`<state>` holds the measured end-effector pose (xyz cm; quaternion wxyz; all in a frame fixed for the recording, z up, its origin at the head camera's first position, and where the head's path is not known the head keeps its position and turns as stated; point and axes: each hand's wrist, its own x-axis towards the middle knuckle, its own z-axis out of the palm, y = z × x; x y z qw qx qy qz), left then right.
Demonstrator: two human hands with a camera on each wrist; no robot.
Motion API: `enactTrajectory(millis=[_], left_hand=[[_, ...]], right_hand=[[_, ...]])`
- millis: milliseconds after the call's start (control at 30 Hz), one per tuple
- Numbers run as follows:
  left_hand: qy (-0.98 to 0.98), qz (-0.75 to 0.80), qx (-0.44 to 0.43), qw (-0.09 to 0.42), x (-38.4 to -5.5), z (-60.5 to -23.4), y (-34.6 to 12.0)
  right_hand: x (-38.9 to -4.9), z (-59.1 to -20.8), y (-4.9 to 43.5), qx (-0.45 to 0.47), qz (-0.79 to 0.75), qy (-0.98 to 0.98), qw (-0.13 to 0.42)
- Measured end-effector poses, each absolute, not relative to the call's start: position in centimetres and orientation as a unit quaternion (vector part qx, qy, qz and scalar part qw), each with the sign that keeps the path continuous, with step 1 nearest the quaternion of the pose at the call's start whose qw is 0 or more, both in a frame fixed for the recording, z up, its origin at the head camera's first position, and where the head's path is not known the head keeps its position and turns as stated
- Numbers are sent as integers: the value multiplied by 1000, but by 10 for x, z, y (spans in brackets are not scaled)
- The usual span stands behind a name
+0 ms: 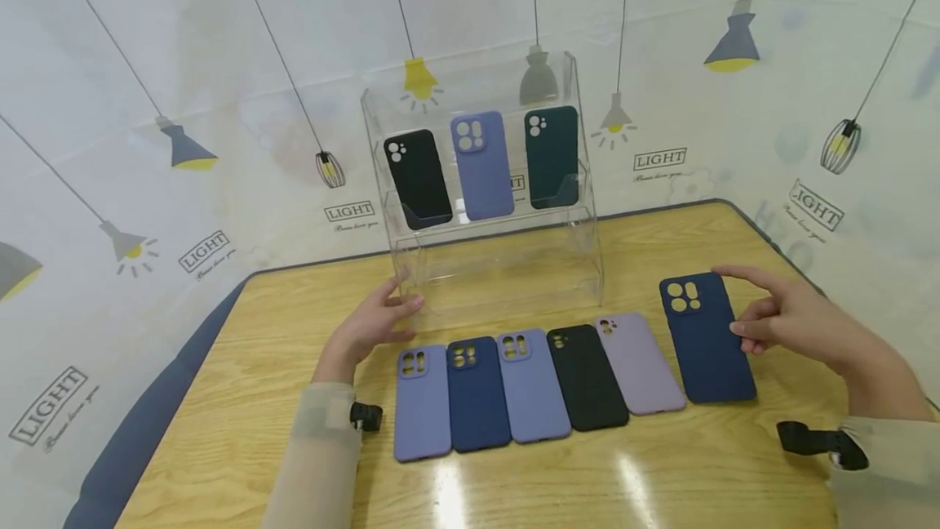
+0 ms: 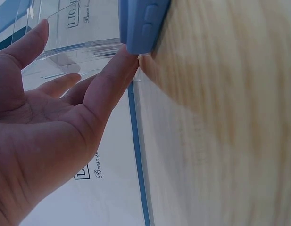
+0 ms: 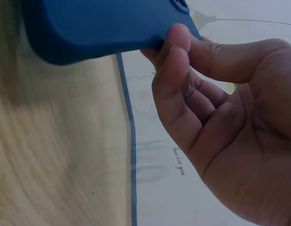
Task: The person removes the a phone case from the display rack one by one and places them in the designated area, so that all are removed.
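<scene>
At the right end of a row of phone cases, my right hand pinches a dark blue phone case by its right edge. The right wrist view shows the thumb and fingertips on the rim of this case, tilted up off the table. My left hand is beside the lower left corner of a clear acrylic stand, its fingers extended and spread. In the left wrist view, that hand lies palm up close to a light blue case; whether it touches the stand I cannot tell.
Beside it lie a lilac case, a black case, two periwinkle cases and another dark blue case. On the stand's shelf lean black, periwinkle and dark green cases. A lamp-printed wall covering borders the wooden table.
</scene>
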<state>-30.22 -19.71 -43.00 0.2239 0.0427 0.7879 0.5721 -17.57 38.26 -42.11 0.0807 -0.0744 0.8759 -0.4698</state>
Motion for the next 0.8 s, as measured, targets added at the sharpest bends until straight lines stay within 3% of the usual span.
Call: enactTrajectory(millis=[800], left_hand=[[788,571,42,227,-302,-429,-198]], right_hand=[[-181,-443,375,-36,-419,893,158]])
